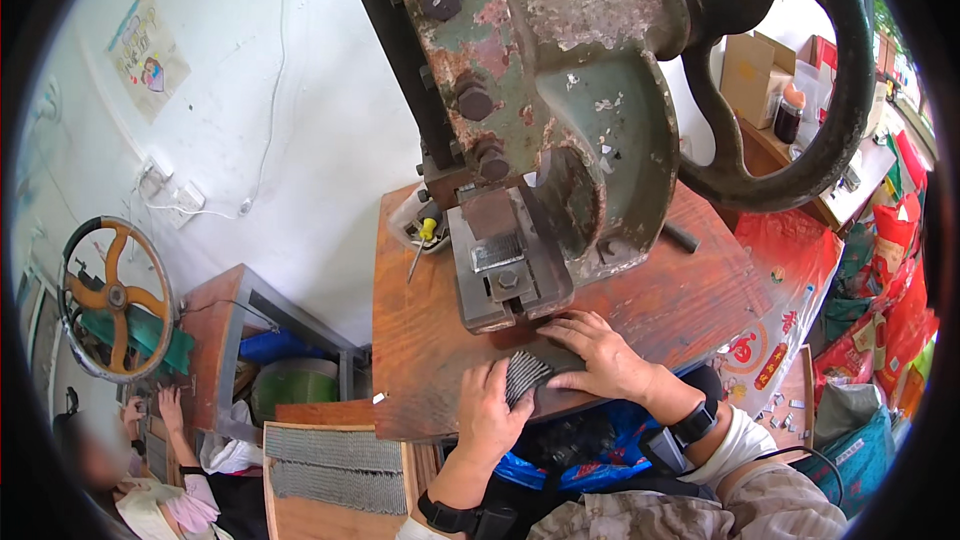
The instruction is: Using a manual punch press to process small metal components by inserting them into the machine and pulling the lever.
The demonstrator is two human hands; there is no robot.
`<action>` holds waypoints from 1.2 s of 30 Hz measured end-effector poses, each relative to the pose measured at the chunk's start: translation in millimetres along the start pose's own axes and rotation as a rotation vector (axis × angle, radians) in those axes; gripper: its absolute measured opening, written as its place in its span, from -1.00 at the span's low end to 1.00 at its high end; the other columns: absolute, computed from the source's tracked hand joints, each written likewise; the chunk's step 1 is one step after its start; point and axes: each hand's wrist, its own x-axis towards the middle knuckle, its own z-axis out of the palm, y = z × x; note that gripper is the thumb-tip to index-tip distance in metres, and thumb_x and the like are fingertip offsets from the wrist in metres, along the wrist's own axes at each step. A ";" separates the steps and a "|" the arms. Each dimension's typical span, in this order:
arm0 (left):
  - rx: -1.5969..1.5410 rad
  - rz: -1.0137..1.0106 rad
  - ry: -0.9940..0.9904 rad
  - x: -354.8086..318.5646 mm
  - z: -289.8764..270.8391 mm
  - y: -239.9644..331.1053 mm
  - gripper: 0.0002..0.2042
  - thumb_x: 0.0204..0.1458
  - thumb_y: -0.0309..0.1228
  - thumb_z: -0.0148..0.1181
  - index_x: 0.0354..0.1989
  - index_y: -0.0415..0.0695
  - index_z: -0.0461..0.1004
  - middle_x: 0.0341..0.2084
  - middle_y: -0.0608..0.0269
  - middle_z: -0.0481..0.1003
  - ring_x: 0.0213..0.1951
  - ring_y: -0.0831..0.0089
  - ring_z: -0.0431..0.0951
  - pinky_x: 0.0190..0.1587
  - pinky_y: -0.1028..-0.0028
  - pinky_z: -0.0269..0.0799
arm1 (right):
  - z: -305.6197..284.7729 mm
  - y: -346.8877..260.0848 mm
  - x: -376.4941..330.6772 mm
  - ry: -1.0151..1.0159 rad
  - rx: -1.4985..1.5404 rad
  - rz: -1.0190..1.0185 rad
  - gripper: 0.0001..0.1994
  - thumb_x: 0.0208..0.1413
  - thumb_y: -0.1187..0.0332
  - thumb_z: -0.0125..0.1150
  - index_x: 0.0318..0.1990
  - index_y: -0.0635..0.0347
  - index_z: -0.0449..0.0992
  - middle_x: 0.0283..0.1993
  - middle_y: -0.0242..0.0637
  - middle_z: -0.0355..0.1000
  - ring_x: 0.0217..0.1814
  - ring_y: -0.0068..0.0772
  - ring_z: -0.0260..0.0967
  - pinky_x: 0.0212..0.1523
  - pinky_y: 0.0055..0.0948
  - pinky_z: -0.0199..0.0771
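My left hand (488, 410) grips a bundle of thin grey metal strips (525, 373) at the near edge of a reddish wooden bench (420, 340). My right hand (598, 350) lies flat on a dark plate beside the bundle, its fingertips touching the strips. Both hands sit just below the die block (500, 275) of an old green, rusty punch press (560, 120). A large dark flywheel (800, 70) rises on the press's right side. Each wrist wears a black band.
A screwdriver with a yellow handle (422, 240) rests in a tray behind the press. Rows of grey strips (335, 468) lie on a board at lower left. Another person (170, 480) sits at a second press with an orange-spoked wheel (115, 295). Cardboard boxes, bags and red packaging crowd the right.
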 end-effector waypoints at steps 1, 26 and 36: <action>-0.011 -0.022 0.034 -0.5 -0.4 1.2 -0.48 -0.27 -0.42 0.35 -0.06 -0.28 0.38 -0.23 -0.07 0.42 -0.21 -0.01 0.40 -0.14 0.19 0.35 | -1.8 0.7 -3.0 0.005 0.000 -0.006 -0.34 -0.13 0.11 0.34 0.14 0.17 0.31 0.10 -0.08 0.31 0.20 0.00 0.16 0.20 -0.09 0.16; -0.835 -0.444 0.106 163.1 -24.3 -3.1 -0.69 -0.11 -0.55 0.08 -0.13 -0.35 0.45 -0.31 0.12 0.55 -0.26 0.39 0.51 -0.15 0.42 0.39 | -10.7 8.7 -21.7 0.047 -0.062 -0.015 -0.62 -0.15 0.29 0.33 -0.11 0.17 0.49 -0.06 -0.20 0.40 0.06 -0.11 0.26 0.10 -0.21 0.25; -0.100 -0.207 0.162 161.5 7.5 -53.9 -0.68 -0.06 -0.54 0.05 -0.08 -0.06 0.45 -0.09 -0.11 0.35 -0.02 -0.02 0.36 0.07 0.19 0.25 | -29.7 2.7 63.8 0.483 0.012 0.055 -0.68 -0.20 0.37 0.38 -0.25 0.26 0.47 -0.20 -0.06 0.40 -0.15 0.03 0.36 -0.14 -0.18 0.41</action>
